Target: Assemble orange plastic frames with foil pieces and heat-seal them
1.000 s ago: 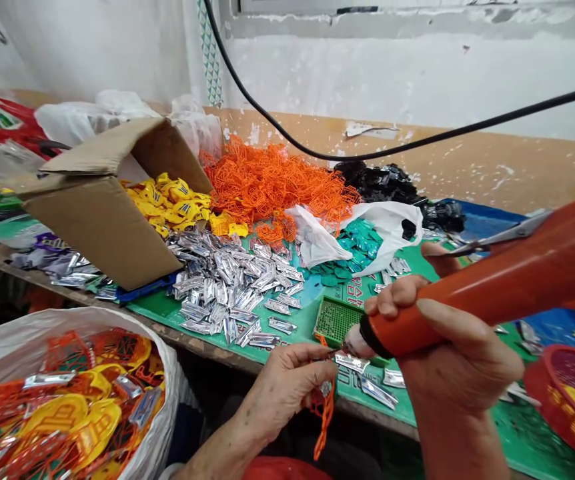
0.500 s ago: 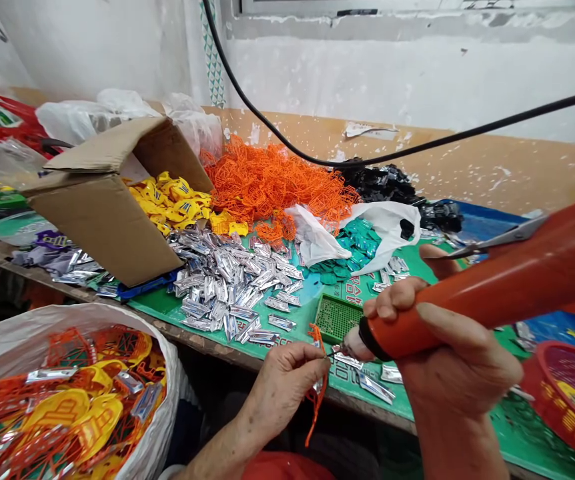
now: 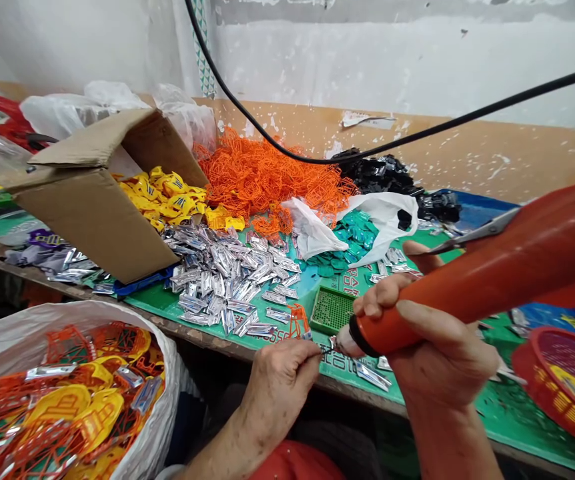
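My right hand [image 3: 427, 340] is wrapped round an orange power screwdriver [image 3: 472, 287], its tip pointing left and down. Metal scissors [image 3: 477, 235] lie along the tool's upper side; how they are held is hidden. Close to the tip, my left hand [image 3: 282, 373] pinches with thumb and forefinger. An orange plastic lattice piece [image 3: 298, 320] with a bit of silver shows just beyond these fingers, partly hidden by them. The screwdriver's thin bit reaches toward the fingertips. A green grid tray [image 3: 335, 309] of small parts sits behind the tip.
Silver pieces [image 3: 227, 273] lie heaped on the green table. Behind are an orange lattice pile [image 3: 267, 173], a cardboard box [image 3: 92, 220] and a white bag [image 3: 312, 233] with green pieces. A filled white sack [image 3: 167, 373] stands front left, a red basket [image 3: 542, 373] right. A black cable [image 3: 317, 160] hangs across.
The orange piece has turned from hanging below my left fingers to standing up beyond them. Both hands and the screwdriver have shifted slightly left in view, and the camera view has tilted a little downward.
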A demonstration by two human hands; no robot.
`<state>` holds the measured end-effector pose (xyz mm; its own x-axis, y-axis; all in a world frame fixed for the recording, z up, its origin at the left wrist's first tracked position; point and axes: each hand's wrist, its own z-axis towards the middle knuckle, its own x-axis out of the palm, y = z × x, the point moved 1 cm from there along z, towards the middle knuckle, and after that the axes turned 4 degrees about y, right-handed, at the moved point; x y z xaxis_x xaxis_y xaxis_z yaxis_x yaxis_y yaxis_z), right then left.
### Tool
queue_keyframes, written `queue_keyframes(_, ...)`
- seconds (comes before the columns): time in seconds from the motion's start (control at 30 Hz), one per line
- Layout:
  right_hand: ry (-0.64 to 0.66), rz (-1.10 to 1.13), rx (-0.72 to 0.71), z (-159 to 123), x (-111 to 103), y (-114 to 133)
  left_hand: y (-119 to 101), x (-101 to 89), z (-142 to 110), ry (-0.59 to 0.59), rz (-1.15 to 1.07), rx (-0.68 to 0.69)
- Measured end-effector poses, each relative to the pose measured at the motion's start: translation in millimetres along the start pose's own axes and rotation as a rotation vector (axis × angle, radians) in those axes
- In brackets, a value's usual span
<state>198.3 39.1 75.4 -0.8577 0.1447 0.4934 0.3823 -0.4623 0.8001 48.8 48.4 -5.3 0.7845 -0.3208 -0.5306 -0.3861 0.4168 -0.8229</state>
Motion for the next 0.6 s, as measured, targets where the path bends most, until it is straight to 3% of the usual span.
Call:
queue_keyframes(0.3, -0.004, -0.010, -0.002, -1.5, 0.7, -1.2, 1.0, 2.2, -5.1, -0.066, 0.223, 0.166)
queue_keyframes(0.6, -0.001, -0.039, 0.008, -4.4, -1.9, -6.3, 1.0, 2.8, -8.2, -0.061, 0.294, 0.193)
